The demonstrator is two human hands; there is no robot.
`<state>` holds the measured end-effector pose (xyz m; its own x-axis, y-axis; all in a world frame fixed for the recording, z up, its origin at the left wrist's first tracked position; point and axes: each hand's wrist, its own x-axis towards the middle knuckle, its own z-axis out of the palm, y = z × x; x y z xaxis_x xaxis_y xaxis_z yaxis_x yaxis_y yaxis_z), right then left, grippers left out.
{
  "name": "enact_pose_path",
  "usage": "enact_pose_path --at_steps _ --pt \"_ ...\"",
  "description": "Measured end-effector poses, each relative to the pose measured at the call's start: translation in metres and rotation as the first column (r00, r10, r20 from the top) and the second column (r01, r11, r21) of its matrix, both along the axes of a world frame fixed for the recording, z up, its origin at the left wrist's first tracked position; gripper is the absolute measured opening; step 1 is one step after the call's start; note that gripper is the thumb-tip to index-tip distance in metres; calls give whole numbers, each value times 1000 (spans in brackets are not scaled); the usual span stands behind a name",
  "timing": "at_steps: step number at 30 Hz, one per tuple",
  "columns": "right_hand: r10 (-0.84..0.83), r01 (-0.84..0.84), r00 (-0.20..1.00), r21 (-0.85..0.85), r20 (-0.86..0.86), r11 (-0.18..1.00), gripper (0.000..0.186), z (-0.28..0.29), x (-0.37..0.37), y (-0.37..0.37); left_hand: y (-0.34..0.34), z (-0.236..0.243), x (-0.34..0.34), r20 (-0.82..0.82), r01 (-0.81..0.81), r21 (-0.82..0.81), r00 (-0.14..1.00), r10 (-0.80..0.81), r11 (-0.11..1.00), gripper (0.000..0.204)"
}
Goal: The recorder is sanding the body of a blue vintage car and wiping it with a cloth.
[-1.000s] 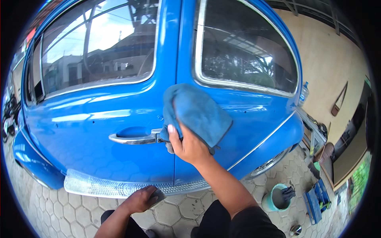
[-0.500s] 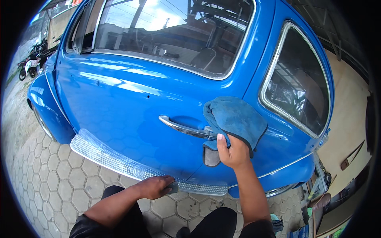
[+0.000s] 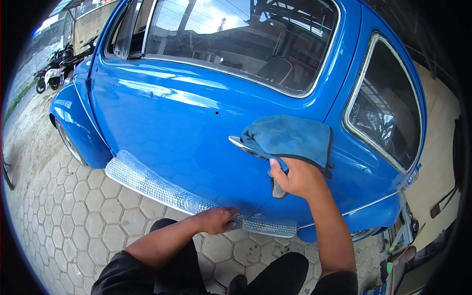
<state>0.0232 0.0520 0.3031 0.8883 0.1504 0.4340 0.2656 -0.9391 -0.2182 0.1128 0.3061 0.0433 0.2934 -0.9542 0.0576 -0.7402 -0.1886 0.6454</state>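
My right hand [image 3: 297, 179] grips a folded blue cloth [image 3: 290, 135] with dark edging and a grey underside, pressed over the chrome door handle [image 3: 237, 141] of a blue car [image 3: 162, 128]; only the handle's left end shows. My left hand [image 3: 215, 220] is closed round a small flat grey object [image 3: 236, 222], too hidden to name, low on the car where the textured silver running board [image 3: 147, 174] runs beneath the door.
The car's front fender [image 3: 71, 115] and wheel [image 3: 69, 142] are at left, with parked motorbikes [image 3: 51, 73] beyond. A pale panel wall [image 3: 432, 128] and assorted items [image 3: 403, 255] stand at right. My legs are below, on hexagonal pavers [image 3: 113, 211].
The view has swung toward the car's front, bringing the motorbikes further into sight. The cloth in my right hand has moved left across the handle, covering more of it.
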Motion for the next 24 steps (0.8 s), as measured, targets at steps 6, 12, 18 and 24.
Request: enact_pose_path --at_steps 6,12,18,24 --pt "-99 111 946 -21 308 994 34 -48 -52 -52 21 0 10 -3 -35 -39 999 35 999 43" --pt "-205 227 859 11 470 974 41 -68 -52 -60 28 4 18 -13 -21 -71 1000 20 997 38" --pt "-218 300 807 -62 549 952 49 -78 -26 -69 30 6 19 -15 -10 -88 1000 8 996 36" --pt "-207 271 746 -5 633 963 52 -102 -11 -71 36 16 15 1 -9 -90 1000 9 996 37"
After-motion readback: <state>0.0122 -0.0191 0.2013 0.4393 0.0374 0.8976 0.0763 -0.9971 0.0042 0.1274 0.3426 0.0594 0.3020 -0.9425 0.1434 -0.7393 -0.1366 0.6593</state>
